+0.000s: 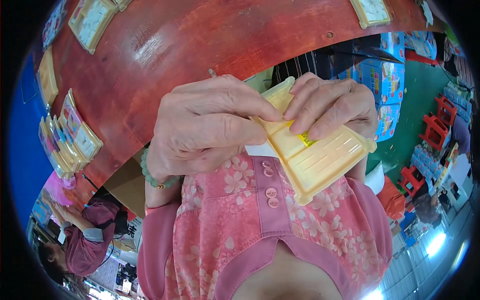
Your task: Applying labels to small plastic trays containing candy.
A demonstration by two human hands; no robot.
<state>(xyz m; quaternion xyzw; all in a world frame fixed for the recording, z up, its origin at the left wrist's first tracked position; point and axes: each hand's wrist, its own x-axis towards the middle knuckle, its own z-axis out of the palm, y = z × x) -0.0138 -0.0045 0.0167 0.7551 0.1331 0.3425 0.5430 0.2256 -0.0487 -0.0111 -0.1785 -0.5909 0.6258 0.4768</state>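
Before my chest is a shallow pale yellow plastic tray (325, 162), tilted, its ridged face turned up. My right hand (337, 105) grips it from the upper right, fingertips pressed on the face beside a small yellow label (307, 139). At the tray's left edge, my left hand (205, 120) is closed, thumb and index finger pinched together against it. A white slip (261, 150) sticks out below the left thumb; how it is attached is hidden. A green bead bracelet (147, 170) circles my left wrist.
A red table (200, 45) curves ahead. On it lie packs of white pieces (92, 22), another such pack (372, 11), and a group of colourful packs (70, 132). Blue printed boxes (382, 82) are stacked beyond its edge. Red stools (435, 130) stand right; a person (95, 235) sits left.
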